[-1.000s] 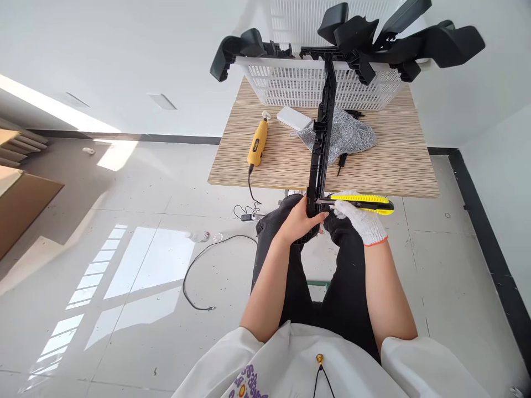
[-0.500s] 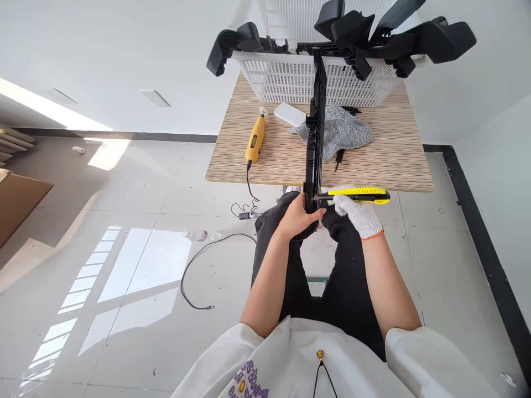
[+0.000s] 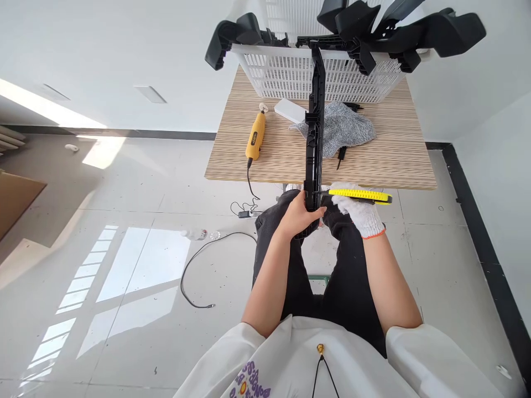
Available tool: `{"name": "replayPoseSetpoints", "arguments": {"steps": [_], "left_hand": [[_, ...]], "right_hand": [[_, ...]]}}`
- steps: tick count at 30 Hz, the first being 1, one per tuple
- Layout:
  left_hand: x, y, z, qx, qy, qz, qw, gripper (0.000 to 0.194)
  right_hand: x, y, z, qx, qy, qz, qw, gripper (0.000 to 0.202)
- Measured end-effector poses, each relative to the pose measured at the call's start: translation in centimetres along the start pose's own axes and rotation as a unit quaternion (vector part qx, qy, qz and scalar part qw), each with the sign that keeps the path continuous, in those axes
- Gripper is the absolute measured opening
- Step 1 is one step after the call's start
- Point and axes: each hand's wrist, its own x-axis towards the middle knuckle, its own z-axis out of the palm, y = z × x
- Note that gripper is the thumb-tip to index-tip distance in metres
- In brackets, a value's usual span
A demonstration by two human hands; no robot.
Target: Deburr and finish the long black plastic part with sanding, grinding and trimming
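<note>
A long black plastic part point(image 3: 314, 138) runs from the basket's rim across the table and down over my lap. My bare left hand point(image 3: 299, 215) grips its lower end, thumb across the front. In my right hand point(image 3: 357, 213), which wears a white knitted glove with an orange cuff edge, is a yellow utility knife point(image 3: 363, 195). The knife lies nearly level, and its blade end points left at the right edge of the black part, just above my left thumb. Whether the blade touches the plastic is too small to tell.
A white basket point(image 3: 274, 74) with black plastic parts point(image 3: 435, 36) over its rim stands at the back of the wooden table point(image 3: 385, 166). On the table lie a yellow rotary tool point(image 3: 255, 135), a grey cloth point(image 3: 346, 131) and a white box point(image 3: 290, 110). Cables point(image 3: 188, 268) lie on the floor.
The knife in my right hand has rolled slightly, showing more of its yellow edge, and its blade end is a little higher. My left hand keeps its hold. The view has shifted slightly.
</note>
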Motion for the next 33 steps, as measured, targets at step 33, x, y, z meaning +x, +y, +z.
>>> {"name": "replayPoseSetpoints", "arguments": {"steps": [33], "left_hand": [[-0.12,0.27,0.13,-0.108,0.046,0.019,0.993,0.040]], "right_hand": [[-0.75,-0.39,0.77,0.184,0.060,0.135,0.972,0.028]]}}
